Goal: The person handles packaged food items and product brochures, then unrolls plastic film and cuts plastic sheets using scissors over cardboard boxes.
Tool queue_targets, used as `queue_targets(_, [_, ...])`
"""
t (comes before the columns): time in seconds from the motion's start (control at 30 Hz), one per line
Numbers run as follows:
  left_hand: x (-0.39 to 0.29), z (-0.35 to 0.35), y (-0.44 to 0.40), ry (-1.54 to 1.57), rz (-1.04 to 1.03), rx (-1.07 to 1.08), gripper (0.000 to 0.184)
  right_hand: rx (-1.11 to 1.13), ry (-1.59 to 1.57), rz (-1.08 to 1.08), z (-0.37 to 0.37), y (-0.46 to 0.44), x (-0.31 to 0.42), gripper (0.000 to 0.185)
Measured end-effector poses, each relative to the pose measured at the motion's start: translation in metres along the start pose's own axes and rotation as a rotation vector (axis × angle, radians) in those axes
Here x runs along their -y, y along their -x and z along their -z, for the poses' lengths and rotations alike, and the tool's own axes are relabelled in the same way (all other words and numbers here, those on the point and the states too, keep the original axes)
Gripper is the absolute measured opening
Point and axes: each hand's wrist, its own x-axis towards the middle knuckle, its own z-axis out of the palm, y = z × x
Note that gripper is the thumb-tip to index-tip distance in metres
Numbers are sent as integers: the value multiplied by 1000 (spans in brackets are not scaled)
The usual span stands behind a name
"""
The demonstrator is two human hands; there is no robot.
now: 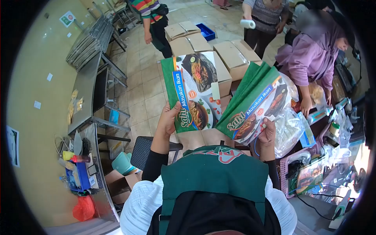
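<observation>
The left hand pinches a flat green-and-white printed packet by its lower left edge, long axis pointing away; just beside it, the right hand grips a fanned, rightward-slanting green-and-white printed stack.

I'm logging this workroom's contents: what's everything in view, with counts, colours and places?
Printed package: one, green and white, in the left hand
Fanned packages: several, green and white, in the right hand
Cardboard boxes: at least three, brown, ahead
Crate: one, blue, beyond the boxes
Metal tables: at least two, grey, left
Seat: one, black, left of centre
Bag: one, red, lower left
Basket: one, pink, right
Plastic bags: several, clear, right
Co-workers: at least three, mixed clothing, ahead and right
Small clutter: uncountable, mixed, both sides
Apron: one, green, on the wearer
Left hand: one, bare, left of centre
Right hand: one, bare, right of centre
</observation>
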Motion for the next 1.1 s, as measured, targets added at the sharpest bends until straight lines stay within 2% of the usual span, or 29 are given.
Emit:
queue_targets(0.07, [0,3,3,2,18,-1,28,68,-61,-6,-8,-13,-13,43])
queue_targets(0.13, [-2,13,9,15,98,40,33,211,-65,-143,-30,-17,-23,49])
queue_targets(0.17, [1,16,13,17,142,67,36,131,80,-158,-57,-20,-35,41])
queue_targets(0.2, [4,12,18,51,154,57,38,104,265,-278,-61,-26,-48,29])
queue_targets(0.23, [3,8,25,82,169,46,41,116,364,-271,-67,-31,-68,19])
queue_targets(0.27, [4,7,32,110,186,35,44,124,363,-257,-82,-29,-85,17])
queue_targets(0.3, [8,14,38,218,242,66,45,124,427,-239,-85,-28,-102,19])
queue_targets(0.33, [10,24,45,323,300,94,47,137,429,-334,-88,-28,-112,26])
queue_targets(0.37, [11,32,50,426,359,121,49,154,524,-395,-92,-28,-120,43])
queue_targets(0.43, [9,40,57,32,202,73,52,274,638,-326,-111,-20,-132,59])
queue_targets(0.47, [10,44,62,-161,120,48,54,385,1036,-125,-115,-23,-130,66])
queue_targets(0.57, [14,55,63,-96,226,-172,56,298,1262,167,-94,-68,-119,67])
queue_targets(0.63, [21,69,66,12,247,-222,52,-106,1039,412,-95,-111,-88,76])
queue_targets(0.7, [27,75,71,129,260,-278,52,-282,1102,676,-53,-167,-73,73])
queue_targets(0.77, [34,64,79,229,183,-356,50,-412,1293,856,-26,-213,-55,76])
queue_targets(0.83, [47,61,88,352,90,-422,49,-211,1413,1004,-5,-254,-31,63])
queue_targets(0.87, [62,68,92,389,55,-304,44,-119,1335,943,-4,-268,-22,56])
queue_targets(0.9, [78,67,97,495,53,-330,42,-10,1248,865,-10,-276,-16,50])
queue_targets(0.93, [93,64,101,603,28,-362,40,-79,1272,925,-4,-279,-16,36])
queue_targets(0.97, [100,59,109,711,-15,-393,38,12,1169,909,2,-277,-17,23])
queue_targets(1.1, [118,21,113,741,-317,-544,31,61,1126,914,24,-285,-15,24])
